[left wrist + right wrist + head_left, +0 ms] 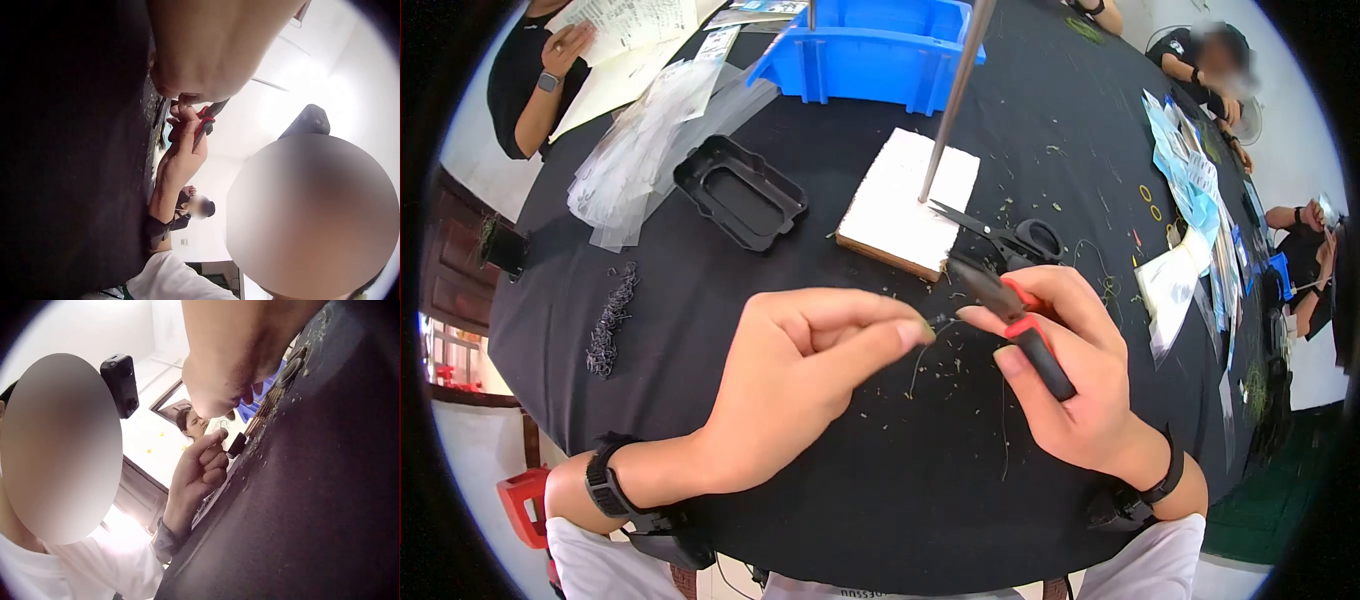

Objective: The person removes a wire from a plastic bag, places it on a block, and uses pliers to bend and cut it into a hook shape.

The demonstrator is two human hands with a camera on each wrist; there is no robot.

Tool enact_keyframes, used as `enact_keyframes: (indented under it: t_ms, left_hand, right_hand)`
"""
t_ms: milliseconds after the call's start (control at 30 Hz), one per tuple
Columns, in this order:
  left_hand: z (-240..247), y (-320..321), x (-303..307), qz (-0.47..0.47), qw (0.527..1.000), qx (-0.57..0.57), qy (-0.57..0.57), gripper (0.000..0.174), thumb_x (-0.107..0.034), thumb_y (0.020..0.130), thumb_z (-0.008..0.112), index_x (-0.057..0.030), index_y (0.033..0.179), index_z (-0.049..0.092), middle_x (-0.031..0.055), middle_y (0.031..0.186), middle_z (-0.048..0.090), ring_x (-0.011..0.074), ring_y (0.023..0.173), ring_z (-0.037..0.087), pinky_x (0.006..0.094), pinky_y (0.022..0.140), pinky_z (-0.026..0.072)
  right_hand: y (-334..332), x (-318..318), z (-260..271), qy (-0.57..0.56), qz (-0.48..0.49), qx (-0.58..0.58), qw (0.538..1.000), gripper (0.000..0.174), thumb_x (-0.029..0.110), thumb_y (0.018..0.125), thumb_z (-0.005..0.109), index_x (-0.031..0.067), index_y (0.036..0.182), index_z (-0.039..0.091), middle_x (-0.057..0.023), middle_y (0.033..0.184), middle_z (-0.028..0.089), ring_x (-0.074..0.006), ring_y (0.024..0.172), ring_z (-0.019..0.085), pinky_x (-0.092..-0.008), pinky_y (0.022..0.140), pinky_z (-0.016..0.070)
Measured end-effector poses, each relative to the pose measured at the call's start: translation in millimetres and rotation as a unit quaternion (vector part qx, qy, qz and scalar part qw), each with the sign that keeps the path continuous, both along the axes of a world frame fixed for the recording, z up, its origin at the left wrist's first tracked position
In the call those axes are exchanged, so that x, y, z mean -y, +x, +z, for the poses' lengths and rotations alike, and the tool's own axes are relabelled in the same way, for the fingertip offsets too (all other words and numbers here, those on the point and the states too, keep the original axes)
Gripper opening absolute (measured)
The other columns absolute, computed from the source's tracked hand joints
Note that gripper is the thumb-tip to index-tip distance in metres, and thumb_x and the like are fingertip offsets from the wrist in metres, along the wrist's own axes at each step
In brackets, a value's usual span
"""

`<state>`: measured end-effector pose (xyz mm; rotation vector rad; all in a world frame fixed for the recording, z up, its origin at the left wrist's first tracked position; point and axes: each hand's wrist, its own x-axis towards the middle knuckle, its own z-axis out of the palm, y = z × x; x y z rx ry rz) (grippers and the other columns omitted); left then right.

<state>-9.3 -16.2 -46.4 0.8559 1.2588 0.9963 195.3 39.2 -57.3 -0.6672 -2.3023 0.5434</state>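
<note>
Over the black cloth, my left hand [800, 375] pinches a thin dark wire [941, 321] between thumb and forefinger. To its right, my right hand [1070, 370] has its fingers curled round red and black pliers [1040, 352], whose jaws point up and left. The right forefinger tip is close to the wire; whether it touches it I cannot tell. In the left wrist view the pliers [205, 122] show in the right hand [181, 150]. In the right wrist view the left hand [199, 472] has thumb and forefinger together, with a thin wire end above them.
Ahead lie a white foam block [900, 200] with a metal rod [955, 100], black scissors [1010, 238], a black tray [740, 192] and a blue bin [870, 60]. A heap of twisted wires [610, 325] is at left, plastic sleeves [645, 140] behind. Other people sit around the table.
</note>
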Motion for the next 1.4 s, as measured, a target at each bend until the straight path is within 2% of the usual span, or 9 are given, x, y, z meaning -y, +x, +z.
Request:
enact_keyframes:
  t_ms: [33,133,533,633,833,1033,1133,1333,1400]
  left_hand:
    - [1,0,-1,0.038,0.999,0.008,0.007,0.017,-0.010,0.086,0.061,0.0051,0.092,0.065,-0.0067,0.051,0.042,-0.0001,0.041,0.027,0.0199,0.038,0.0165]
    - [1,-1,0,0.079,0.995,0.047,0.034,0.018,-0.011,0.087,0.060,0.0060,0.093,0.063,-0.0079,0.050,0.038,0.0002,0.040,0.024,0.0203,0.038,0.0151]
    - [0,-2,0,0.097,0.993,0.047,0.054,0.020,-0.012,0.089,0.058,0.0063,0.095,0.062,-0.0080,0.051,0.035,0.0002,0.041,0.023,0.0202,0.038,0.0153]
    - [-3,-2,1,0.090,0.991,0.018,0.096,0.019,-0.011,0.089,0.059,0.0063,0.096,0.063,-0.0068,0.052,0.040,-0.0004,0.041,0.027,0.0197,0.038,0.0165]
    - [-3,1,5,0.061,0.989,-0.032,0.131,0.016,-0.007,0.088,0.059,0.0059,0.096,0.064,-0.0049,0.054,0.046,-0.0007,0.043,0.032,0.0187,0.039,0.0192]
    - [-3,-1,4,0.028,0.992,-0.048,0.116,0.014,-0.007,0.088,0.059,0.0049,0.093,0.064,-0.0050,0.054,0.048,-0.0009,0.043,0.032,0.0187,0.039,0.0195]
    - [-1,-1,4,0.024,0.992,-0.051,0.110,0.013,-0.007,0.087,0.059,0.0045,0.091,0.064,-0.0052,0.054,0.049,-0.0010,0.043,0.033,0.0185,0.039,0.0196]
    - [-2,1,6,0.024,0.990,-0.060,0.124,0.013,-0.007,0.087,0.060,0.0044,0.091,0.065,-0.0044,0.055,0.051,-0.0016,0.044,0.034,0.0178,0.040,0.0206]
    - [-1,3,7,0.046,0.991,-0.052,0.114,0.011,-0.004,0.086,0.061,0.0052,0.091,0.065,-0.0075,0.053,0.044,-0.0024,0.047,0.031,0.0189,0.042,0.0203]
  right_hand:
    - [1,-1,0,0.015,-0.009,0.006,1.000,0.020,-0.001,0.069,0.068,-0.0025,0.088,0.062,-0.0156,0.100,0.059,-0.0290,0.085,0.057,-0.0331,0.069,0.0471]
    - [0,5,7,-0.043,-0.014,0.068,0.997,0.025,0.001,0.075,0.057,-0.0051,0.098,0.065,-0.0152,0.101,0.058,-0.0276,0.091,0.053,-0.0355,0.080,0.0423]
    - [-1,9,7,-0.078,-0.005,0.062,0.995,0.025,0.003,0.071,0.058,-0.0029,0.094,0.068,-0.0152,0.099,0.060,-0.0261,0.084,0.052,-0.0347,0.077,0.0421]
    - [-2,9,6,-0.049,0.011,0.055,0.997,0.020,0.003,0.071,0.068,-0.0023,0.090,0.065,-0.0138,0.096,0.061,-0.0262,0.081,0.053,-0.0331,0.069,0.0443]
    - [-4,10,4,-0.057,0.015,0.040,0.997,0.020,0.004,0.071,0.068,-0.0014,0.091,0.065,-0.0132,0.095,0.062,-0.0253,0.080,0.054,-0.0323,0.067,0.0442]
    - [-2,10,3,-0.115,0.049,0.033,0.992,0.014,0.007,0.076,0.066,-0.0030,0.086,0.063,-0.0144,0.086,0.059,-0.0258,0.073,0.055,-0.0331,0.065,0.0448]
    - [-3,10,1,-0.112,0.055,0.005,0.992,0.014,0.008,0.078,0.065,-0.0046,0.083,0.062,-0.0146,0.078,0.058,-0.0269,0.064,0.055,-0.0329,0.059,0.0442]
    - [0,12,5,-0.181,0.044,0.039,0.982,0.016,0.010,0.083,0.061,-0.0049,0.077,0.061,-0.0120,0.068,0.056,-0.0233,0.054,0.054,-0.0309,0.049,0.0403]
    - [1,12,6,-0.217,0.049,0.017,0.975,0.017,0.011,0.085,0.060,-0.0040,0.077,0.062,-0.0115,0.070,0.057,-0.0217,0.056,0.055,-0.0303,0.050,0.0411]
